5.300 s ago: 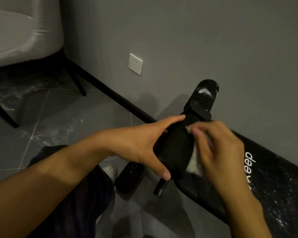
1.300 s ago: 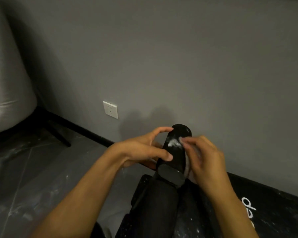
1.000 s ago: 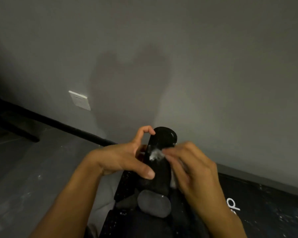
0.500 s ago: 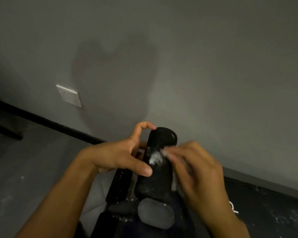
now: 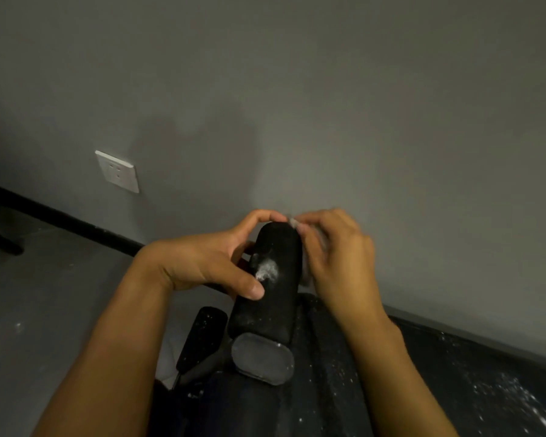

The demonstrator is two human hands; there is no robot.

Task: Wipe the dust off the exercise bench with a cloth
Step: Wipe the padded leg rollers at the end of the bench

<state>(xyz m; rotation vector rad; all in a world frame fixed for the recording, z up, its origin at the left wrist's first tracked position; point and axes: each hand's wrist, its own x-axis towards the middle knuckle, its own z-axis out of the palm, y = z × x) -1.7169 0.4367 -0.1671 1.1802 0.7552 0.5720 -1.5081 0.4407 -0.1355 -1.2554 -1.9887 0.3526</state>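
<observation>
we're at the end of the exercise bench (image 5: 454, 389), working on its upright black foam roller (image 5: 275, 298), which stands mid-view close to the grey wall (image 5: 328, 105). our left hand (image 5: 202, 263) grips the roller from the left, thumb pressed on the near face and index finger hooked over the top, likely to stop the foam turning or swaying while we rub. our right hand (image 5: 338, 263) is curled, its fingertips pinching a pale cloth (image 5: 293, 222) against the roller's top right edge. most of the cloth is hidden behind that hand and the hand is blurred, so we can't tell how the cloth is folded. a white dust smear (image 5: 267, 269) sits on the near face just beside our left thumb, not wiped yet, so we judge this roller only part done. below it a grey end cap (image 5: 262, 361) and a second roller (image 5: 202, 339), lower left, carry specks. the bench on the near right is heavily speckled too, so most of the task looks left to do. next the cloth needs to come down over the smear, with the left thumb shifted clear. a white wall socket (image 5: 118, 171) sits far left.
</observation>
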